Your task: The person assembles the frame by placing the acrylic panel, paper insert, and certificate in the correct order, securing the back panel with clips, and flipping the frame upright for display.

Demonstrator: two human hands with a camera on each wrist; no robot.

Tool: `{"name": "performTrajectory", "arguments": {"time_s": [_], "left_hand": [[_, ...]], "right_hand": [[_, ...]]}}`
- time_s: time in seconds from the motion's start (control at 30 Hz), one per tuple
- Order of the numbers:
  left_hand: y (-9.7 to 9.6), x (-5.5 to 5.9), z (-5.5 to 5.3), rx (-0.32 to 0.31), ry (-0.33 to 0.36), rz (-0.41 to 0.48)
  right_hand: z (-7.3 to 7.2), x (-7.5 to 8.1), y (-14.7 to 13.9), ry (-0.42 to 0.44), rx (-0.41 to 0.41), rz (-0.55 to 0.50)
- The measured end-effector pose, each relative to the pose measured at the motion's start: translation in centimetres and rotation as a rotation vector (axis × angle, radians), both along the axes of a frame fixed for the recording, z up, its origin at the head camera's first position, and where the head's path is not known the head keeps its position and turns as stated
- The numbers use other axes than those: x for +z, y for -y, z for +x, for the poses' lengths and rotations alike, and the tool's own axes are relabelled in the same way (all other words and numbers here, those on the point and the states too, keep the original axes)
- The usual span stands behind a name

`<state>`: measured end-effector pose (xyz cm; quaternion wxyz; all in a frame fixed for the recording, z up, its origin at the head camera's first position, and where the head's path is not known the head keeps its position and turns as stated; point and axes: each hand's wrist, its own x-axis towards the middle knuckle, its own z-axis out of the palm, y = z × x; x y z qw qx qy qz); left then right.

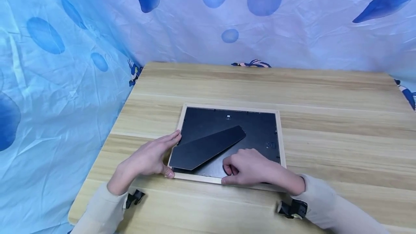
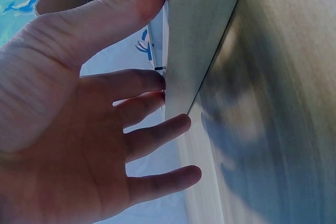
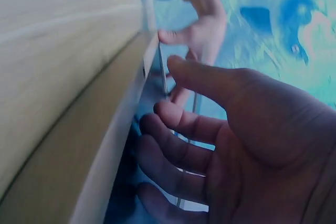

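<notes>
A picture frame (image 1: 282, 147) with a pale wooden border lies back side up on the table. Its black backing board (image 1: 208, 118) faces upward, and a black easel stand (image 1: 208, 147) slants across it from the lower left. My left hand (image 1: 151, 156) spans the frame's lower left corner, thumb on the near edge and straight fingers along the left side. Over the near edge, my right hand (image 1: 248, 167) has its fingers bent, fingertips right at the backing board. In the right wrist view, its thumb (image 3: 205, 80) stands apart from the fingers, with nothing held between them.
The frame rests on a light wood-grain table (image 1: 341, 136). Small metal tabs line the backing's edges, and a hanger (image 1: 228, 116) sits near its far side. A blue patterned cloth (image 1: 195, 28) hangs behind and to the left. Black wrist cameras (image 1: 294, 208) sit under both sleeves.
</notes>
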<state>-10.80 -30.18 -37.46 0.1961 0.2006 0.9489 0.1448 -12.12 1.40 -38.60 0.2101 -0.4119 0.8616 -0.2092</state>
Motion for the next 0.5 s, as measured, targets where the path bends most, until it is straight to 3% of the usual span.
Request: {"name": "performTrajectory", "arguments": {"time_s": [0.3, 0.5], "left_hand": [[-0.1, 0.1, 0.1, 0.0, -0.006, -0.003], [-0.1, 0.2, 0.4, 0.003, -0.008, -0.007]], "right_hand": [[0.6, -0.3, 3.9, -0.162, 0.001, 0.014], [0.7, -0.4, 4.6, -0.182, -0.043, -0.004]]}}
